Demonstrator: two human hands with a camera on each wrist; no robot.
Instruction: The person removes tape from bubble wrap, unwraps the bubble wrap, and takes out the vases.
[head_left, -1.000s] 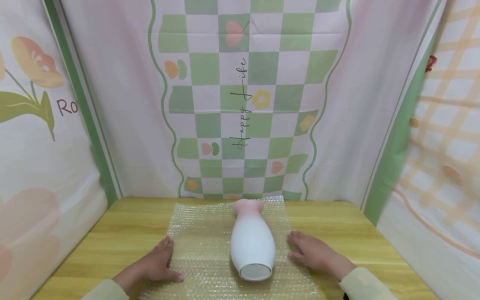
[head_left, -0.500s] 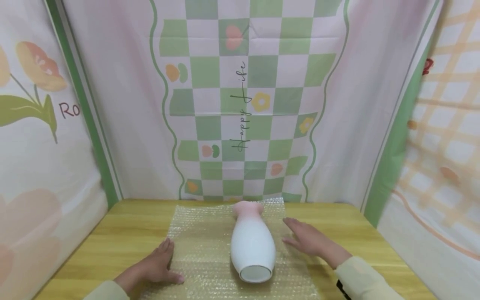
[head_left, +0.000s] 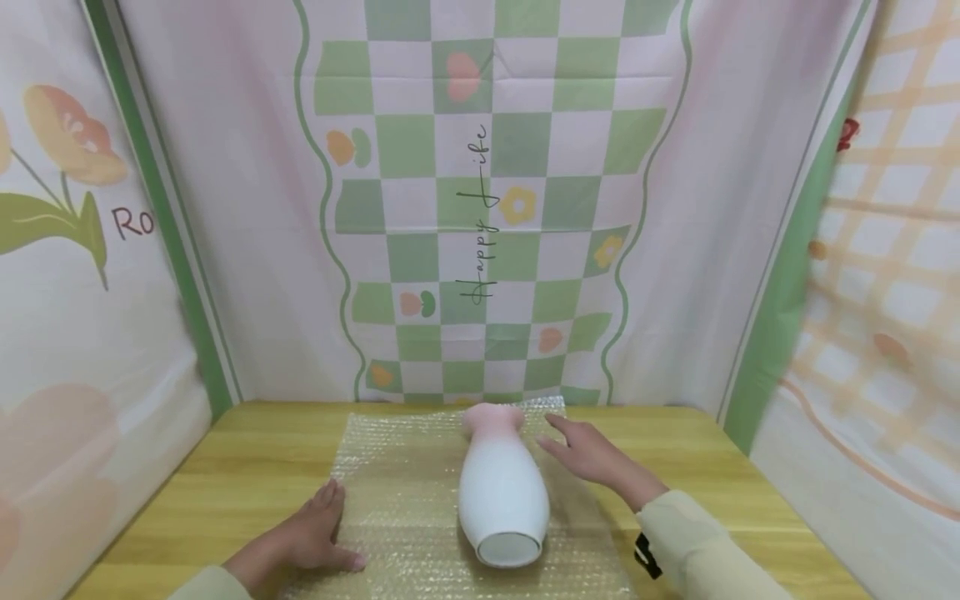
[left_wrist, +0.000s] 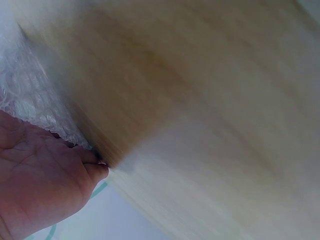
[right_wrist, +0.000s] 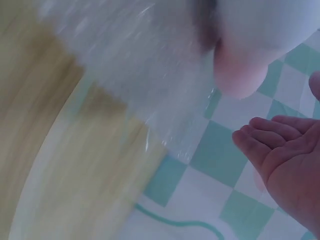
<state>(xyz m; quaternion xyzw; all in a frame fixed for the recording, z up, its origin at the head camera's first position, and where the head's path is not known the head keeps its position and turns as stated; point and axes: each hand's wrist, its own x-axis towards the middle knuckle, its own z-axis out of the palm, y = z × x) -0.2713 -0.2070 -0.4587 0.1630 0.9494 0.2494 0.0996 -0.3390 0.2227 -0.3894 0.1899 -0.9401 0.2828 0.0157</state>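
A white vase (head_left: 504,492) with a pink neck lies on its side on a sheet of bubble wrap (head_left: 405,483), its round base toward me. My left hand (head_left: 315,533) rests at the sheet's left edge, fingers straight and thumb spread over the wrap. In the left wrist view, the fingertips of that hand (left_wrist: 45,175) are partly hidden by the wrap's edge. Right of the vase's neck, my right hand (head_left: 588,450) hovers with fingers extended and holds nothing. The right wrist view shows its palm (right_wrist: 295,165) facing the camera, apart from the pink neck (right_wrist: 240,70).
A wooden table (head_left: 675,467) lies beneath everything. Behind it hangs a curtain (head_left: 517,208) with green and white checks, and patterned cloths (head_left: 885,333) enclose the sides. A black band (head_left: 647,557) shows at the right sleeve.
My right hand has lifted from the bubble wrap's right edge and moved left and away from me, toward the vase's neck. The left hand and the vase have stayed in place.
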